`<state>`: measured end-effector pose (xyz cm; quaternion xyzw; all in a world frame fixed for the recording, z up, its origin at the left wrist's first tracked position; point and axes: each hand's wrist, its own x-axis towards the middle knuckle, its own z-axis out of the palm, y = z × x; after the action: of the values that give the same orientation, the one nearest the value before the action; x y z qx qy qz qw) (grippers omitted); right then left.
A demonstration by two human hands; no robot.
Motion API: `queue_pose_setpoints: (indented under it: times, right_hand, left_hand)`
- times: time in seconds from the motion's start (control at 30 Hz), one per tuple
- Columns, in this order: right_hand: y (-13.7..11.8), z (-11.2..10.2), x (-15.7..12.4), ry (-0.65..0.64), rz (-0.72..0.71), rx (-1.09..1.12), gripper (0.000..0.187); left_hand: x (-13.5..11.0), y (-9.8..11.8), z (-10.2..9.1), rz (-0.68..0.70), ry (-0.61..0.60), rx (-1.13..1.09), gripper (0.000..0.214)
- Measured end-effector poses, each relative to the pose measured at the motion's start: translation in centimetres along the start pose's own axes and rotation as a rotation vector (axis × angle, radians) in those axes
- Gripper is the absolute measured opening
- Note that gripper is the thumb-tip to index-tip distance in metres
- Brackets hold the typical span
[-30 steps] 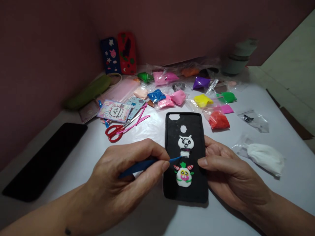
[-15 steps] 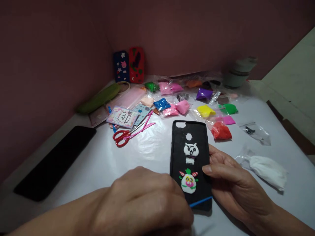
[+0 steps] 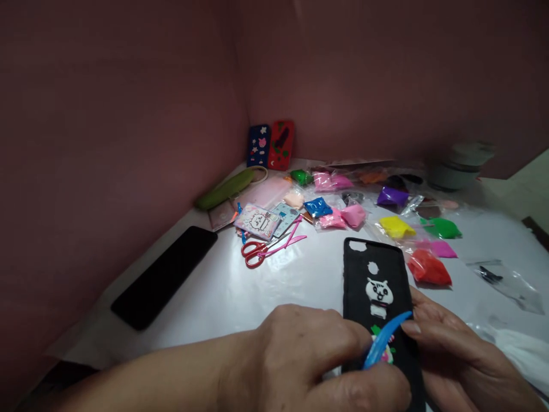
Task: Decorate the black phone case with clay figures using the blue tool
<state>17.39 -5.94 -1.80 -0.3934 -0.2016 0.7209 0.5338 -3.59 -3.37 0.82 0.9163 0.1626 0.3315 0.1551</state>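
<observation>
The black soft-plastic phone case (image 3: 377,286) lies flat near the right, steadied by the right hand (image 3: 463,360) with fingers loosely curled on its right edge. The thin blue plastic modelling tool (image 3: 386,339) is pinched in the closed left hand (image 3: 317,366). The case is judged light and flexible; it should be held by the rims (the white clay cat face (image 3: 380,290) is likely soft and easily dented)

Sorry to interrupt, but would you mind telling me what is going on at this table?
A person is decorating a black phone case lying on the white table. The left hand pinches a thin blue plastic tool over a small clay figure low on the case, while the right hand steadies the case's right edge. A white clay cat face sits higher up. Bags of coloured clay and red-handled scissors lie behind.
</observation>
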Motion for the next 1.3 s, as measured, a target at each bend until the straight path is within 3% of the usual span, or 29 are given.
queue_pose_setpoints:
  times: [0.03,0.27,0.4,0.53,0.7,0.93,1.3]
  right_hand:
    - [0.0,0.0,0.0,0.000,0.001,-0.010,0.030]
    - [0.2,0.1,0.0,0.035,0.007,0.018,0.028]
    - [0.3,-0.2,0.0,0.127,-0.017,0.026,0.030]
    - [0.4,-0.5,0.1,0.113,0.009,0.054,0.029]
    - [0.4,-0.6,0.2,0.175,-0.021,0.059,0.043]
    - [0.2,-0.4,-0.1,0.110,-0.010,0.120,0.023]
    - [-0.1,0.4,-0.2,0.090,-0.039,0.043,0.029]
  left_hand:
    - [0.2,-0.4,-0.1,0.034,0.052,0.011,0.019]
    - [0.8,-1.4,-0.6,0.129,0.082,0.010,0.025]
    - [1.0,-1.9,-0.1,0.001,0.126,0.021,0.022]
    - [1.3,-2.9,0.6,-0.115,0.134,0.010,0.017]
    - [1.4,-3.8,1.3,-0.260,0.045,0.002,0.013]
    - [1.3,-4.1,1.9,-0.369,-0.095,-0.002,0.013]
    - [1.4,-4.0,2.0,-0.371,-0.145,0.000,0.019]
